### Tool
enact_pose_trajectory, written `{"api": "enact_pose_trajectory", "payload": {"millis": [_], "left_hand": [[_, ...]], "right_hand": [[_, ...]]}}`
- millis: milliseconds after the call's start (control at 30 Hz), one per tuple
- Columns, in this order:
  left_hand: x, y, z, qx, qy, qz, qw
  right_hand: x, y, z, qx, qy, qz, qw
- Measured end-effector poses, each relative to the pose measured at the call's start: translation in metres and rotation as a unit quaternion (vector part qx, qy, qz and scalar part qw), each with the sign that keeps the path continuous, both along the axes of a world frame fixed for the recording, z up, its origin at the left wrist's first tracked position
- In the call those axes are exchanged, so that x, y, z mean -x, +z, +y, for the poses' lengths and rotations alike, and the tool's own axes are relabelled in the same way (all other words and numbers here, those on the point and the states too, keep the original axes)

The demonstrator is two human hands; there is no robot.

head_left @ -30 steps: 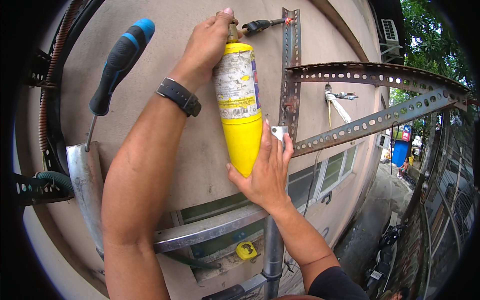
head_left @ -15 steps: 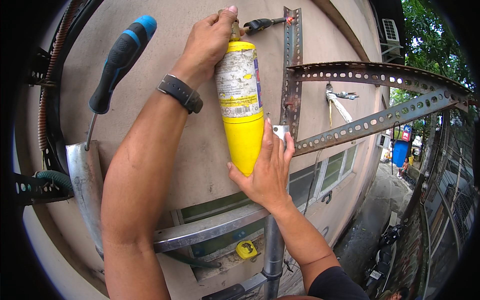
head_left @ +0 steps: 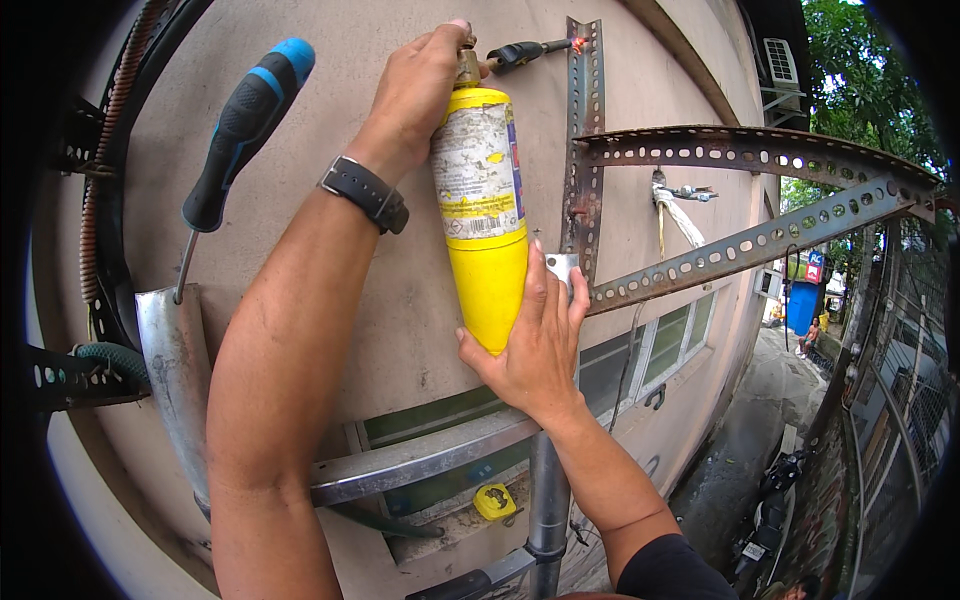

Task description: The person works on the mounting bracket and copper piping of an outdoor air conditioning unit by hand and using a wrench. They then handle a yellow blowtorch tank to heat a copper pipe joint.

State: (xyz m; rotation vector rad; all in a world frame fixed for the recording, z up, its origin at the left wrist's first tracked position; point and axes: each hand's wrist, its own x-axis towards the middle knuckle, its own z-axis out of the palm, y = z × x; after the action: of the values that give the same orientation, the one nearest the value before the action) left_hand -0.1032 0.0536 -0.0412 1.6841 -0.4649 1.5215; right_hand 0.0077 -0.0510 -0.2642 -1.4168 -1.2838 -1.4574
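Observation:
A yellow gas torch (head_left: 488,275) with a worn white label hangs upright between my hands. At its top my left hand (head_left: 415,90) is wrapped round the brass valve, the thumb lying over it. Underneath, my right hand (head_left: 535,345) cups the tapered lower end, fingers along its right side. The black torch nozzle (head_left: 518,55) points right at a slotted steel angle bar (head_left: 584,110), which glows orange where the tip meets it. A black watch is strapped to my left wrist.
Rusty slotted arms (head_left: 740,145) of the wall bracket reach right. A blue-black screwdriver (head_left: 245,135) stands in a metal pipe end (head_left: 170,320) at left. A metal rail (head_left: 430,460) crosses below, above a yellow tape measure (head_left: 493,502) on a ledge. An alley with a parked motorcycle lies far below right.
My left hand and forearm have shifted slightly, baring more of the brass fitting. The torch, my right hand and the glowing spot stay almost where they were.

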Motion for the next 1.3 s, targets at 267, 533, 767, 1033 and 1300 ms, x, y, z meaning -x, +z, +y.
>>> {"api": "enact_pose_trajectory", "payload": {"millis": [267, 533, 767, 1033, 1300], "left_hand": [[0.000, -0.002, -0.001, -0.004, 0.003, 0.002, 1.000], [0.000, -0.001, 0.001, -0.012, 0.003, 0.001, 1.000], [0.000, -0.002, 0.001, -0.013, 0.012, 0.002, 1.000], [-0.004, 0.002, 0.010, -0.018, 0.026, 0.007, 0.999], [-0.006, 0.002, 0.013, -0.025, 0.026, -0.003, 0.999]], "right_hand": [[-0.002, -0.001, 0.001, -0.002, -0.002, -0.004, 1.000], [0.000, 0.000, 0.000, -0.004, 0.000, -0.003, 1.000], [-0.001, -0.001, 0.000, 0.001, 0.001, 0.003, 1.000], [0.001, 0.000, -0.001, -0.003, 0.002, 0.000, 1.000], [0.000, 0.000, -0.001, 0.000, -0.001, 0.000, 1.000]]}}
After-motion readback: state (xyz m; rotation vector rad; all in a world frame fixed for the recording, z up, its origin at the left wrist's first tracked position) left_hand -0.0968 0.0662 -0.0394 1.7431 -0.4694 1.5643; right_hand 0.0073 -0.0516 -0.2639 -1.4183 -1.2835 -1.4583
